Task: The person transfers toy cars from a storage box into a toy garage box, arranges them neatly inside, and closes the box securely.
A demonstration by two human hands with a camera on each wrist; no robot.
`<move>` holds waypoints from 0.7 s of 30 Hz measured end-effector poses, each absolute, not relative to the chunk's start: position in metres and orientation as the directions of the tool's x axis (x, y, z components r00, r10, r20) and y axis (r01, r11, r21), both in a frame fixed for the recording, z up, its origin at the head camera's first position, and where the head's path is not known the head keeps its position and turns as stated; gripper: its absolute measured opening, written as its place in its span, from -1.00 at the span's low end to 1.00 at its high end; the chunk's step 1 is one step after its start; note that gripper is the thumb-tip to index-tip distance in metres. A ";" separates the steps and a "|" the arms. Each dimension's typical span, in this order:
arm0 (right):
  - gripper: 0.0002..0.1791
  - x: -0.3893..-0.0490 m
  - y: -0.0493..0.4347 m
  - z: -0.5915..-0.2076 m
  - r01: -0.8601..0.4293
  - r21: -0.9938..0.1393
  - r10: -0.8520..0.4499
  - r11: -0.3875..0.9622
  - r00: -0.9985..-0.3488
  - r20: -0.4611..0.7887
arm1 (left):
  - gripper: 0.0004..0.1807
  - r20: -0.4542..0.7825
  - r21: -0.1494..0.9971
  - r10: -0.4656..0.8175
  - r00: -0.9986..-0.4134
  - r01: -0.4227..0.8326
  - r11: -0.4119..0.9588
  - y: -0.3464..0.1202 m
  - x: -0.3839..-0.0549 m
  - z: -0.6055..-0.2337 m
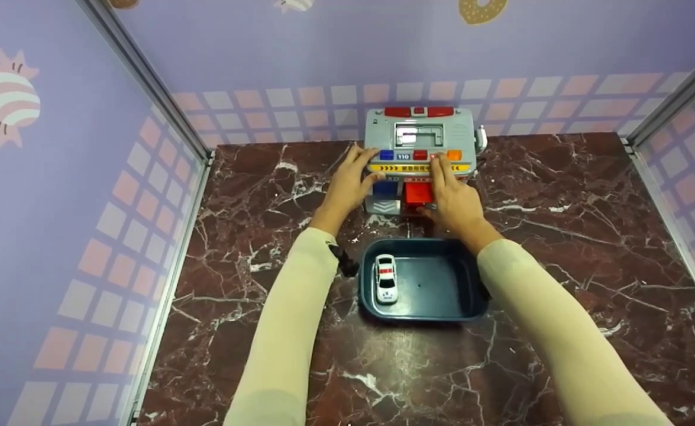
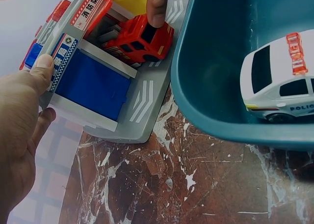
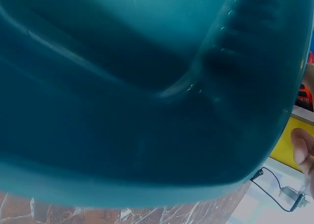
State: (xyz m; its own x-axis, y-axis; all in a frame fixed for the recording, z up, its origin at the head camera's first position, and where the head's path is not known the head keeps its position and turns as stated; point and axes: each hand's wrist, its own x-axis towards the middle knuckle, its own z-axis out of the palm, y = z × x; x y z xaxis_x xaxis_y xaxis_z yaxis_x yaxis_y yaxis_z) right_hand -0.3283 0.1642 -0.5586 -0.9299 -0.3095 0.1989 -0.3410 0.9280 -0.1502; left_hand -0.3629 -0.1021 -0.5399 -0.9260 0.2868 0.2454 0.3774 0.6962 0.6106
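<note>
A grey toy station point(image 1: 377, 133) with coloured buttons and garage bays stands at the back wall. My left hand point(image 1: 347, 183) grips its left front edge; in the left wrist view, the thumb point(image 2: 45, 62) lies on the front beside the blue shutter point(image 2: 93, 86). My right hand point(image 1: 456, 201) rests straight fingers on the station's front edge by the orange button. Its thumb touches a red toy truck point(image 2: 142, 40) sticking out of the middle bay. In the right wrist view, only part of the right hand point(image 3: 306, 150) shows, beside a yellow shutter point(image 3: 283, 148).
A dark teal bin point(image 1: 424, 316) stands before the station, between the forearms. Inside, at its left, lies a white toy police car point(image 1: 385, 284). Patterned walls point(image 1: 300, 53) enclose the marbled tabletop point(image 1: 252, 331). A black cable point(image 3: 270, 192) hangs beyond the station.
</note>
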 end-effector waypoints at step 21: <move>0.19 -0.332 0.164 -0.567 -0.350 -0.190 -0.279 0.917 -0.905 0.320 | -0.05 0.257 0.651 0.305 -0.917 0.397 0.647 -0.107 -0.382 -0.562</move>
State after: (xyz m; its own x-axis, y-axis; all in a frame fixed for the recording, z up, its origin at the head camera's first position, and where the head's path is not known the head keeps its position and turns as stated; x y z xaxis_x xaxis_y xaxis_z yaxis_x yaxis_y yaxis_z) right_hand -0.3325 0.1644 -0.5670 -0.9054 -0.2792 0.3199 -0.3501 0.9172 -0.1904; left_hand -0.3817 -0.1073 -0.5621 -0.9173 0.3046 0.2566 0.3969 0.6467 0.6513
